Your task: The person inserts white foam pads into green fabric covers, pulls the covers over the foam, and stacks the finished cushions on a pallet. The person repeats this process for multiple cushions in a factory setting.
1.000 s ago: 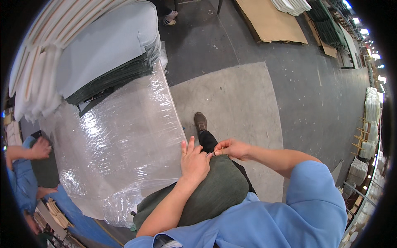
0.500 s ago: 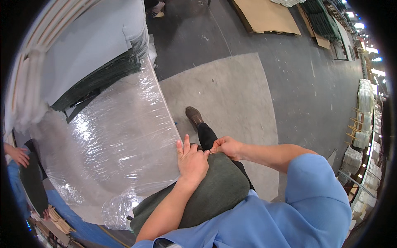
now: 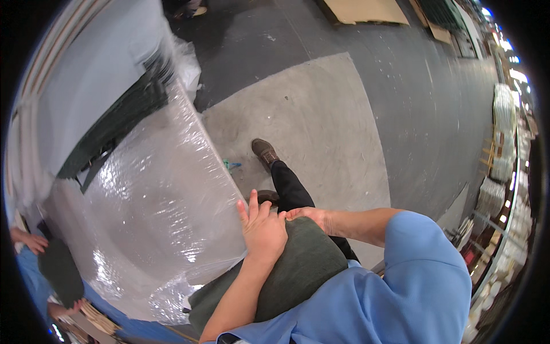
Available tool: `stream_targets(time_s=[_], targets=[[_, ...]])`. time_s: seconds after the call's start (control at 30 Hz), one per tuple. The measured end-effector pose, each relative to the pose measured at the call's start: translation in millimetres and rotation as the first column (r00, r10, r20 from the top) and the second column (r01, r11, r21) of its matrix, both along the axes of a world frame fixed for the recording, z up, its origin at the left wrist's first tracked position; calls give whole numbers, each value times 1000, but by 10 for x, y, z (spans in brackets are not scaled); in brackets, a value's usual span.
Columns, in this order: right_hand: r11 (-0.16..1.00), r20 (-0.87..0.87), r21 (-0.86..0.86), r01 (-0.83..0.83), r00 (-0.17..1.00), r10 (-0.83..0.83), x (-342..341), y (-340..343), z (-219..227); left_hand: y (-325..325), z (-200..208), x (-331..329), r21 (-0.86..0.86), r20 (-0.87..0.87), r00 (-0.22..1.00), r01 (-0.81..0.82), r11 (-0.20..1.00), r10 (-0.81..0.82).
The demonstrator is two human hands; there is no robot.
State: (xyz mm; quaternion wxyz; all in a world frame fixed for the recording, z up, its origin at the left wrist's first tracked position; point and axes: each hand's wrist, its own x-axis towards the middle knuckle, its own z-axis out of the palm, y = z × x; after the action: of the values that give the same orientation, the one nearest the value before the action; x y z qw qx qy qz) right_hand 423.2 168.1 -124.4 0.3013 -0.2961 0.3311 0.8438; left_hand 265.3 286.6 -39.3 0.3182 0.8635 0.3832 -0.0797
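A dark green, fabric-covered piece that looks like a cushion [image 3: 303,261] lies against my body, beside the corner of a plastic-wrapped table [image 3: 166,212]. My left hand [image 3: 264,232] rests at its far end, fingers spread and pointing away, with the forearm crossing over the fabric. Its thumb meets the fingers of my right hand [image 3: 309,215], which pinch the fabric at the far corner. What lies beneath the fabric there is hidden.
Dark green sheets [image 3: 117,123] are stacked beside a white panel on the table. At far left, another person's hands hold a dark green piece [image 3: 60,272]. A cardboard sheet [image 3: 366,10] lies on the floor at the back; packed shelves [image 3: 498,229] stand at right.
My view has shifted, and the table corner now appears farther left. My right hand has drawn closer to the left one, still pinching the fabric. The other person's green piece has tilted.
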Motion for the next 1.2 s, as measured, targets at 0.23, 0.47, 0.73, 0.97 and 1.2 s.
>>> stream_targets(time_s=[0.23, 0.47, 0.73, 0.97, 1.2], targets=[[899, 598, 112, -423, 751, 279, 270, 145, 305, 56, 95, -27, -10, 15, 999, 42, 999, -42], [280, 900, -43, -959, 84, 427, 245, 380, 1900, 77, 129, -28, -29, -5, 998, 64, 998, -64], [298, 770, -189, -936, 47, 637, 125, 835, 1377, 61, 28, -34, -9, 197, 976, -90, 996, 90], [684, 505, -12, -729, 586, 634, 106, 848, 884, 53, -63, -131, -67, 421, 878, -219, 973, 227], [867, 309, 329, -374, 910, 275, 66, 355, 436, 130, 169, -330, -70, 489, 856, -153, 986, 167]])
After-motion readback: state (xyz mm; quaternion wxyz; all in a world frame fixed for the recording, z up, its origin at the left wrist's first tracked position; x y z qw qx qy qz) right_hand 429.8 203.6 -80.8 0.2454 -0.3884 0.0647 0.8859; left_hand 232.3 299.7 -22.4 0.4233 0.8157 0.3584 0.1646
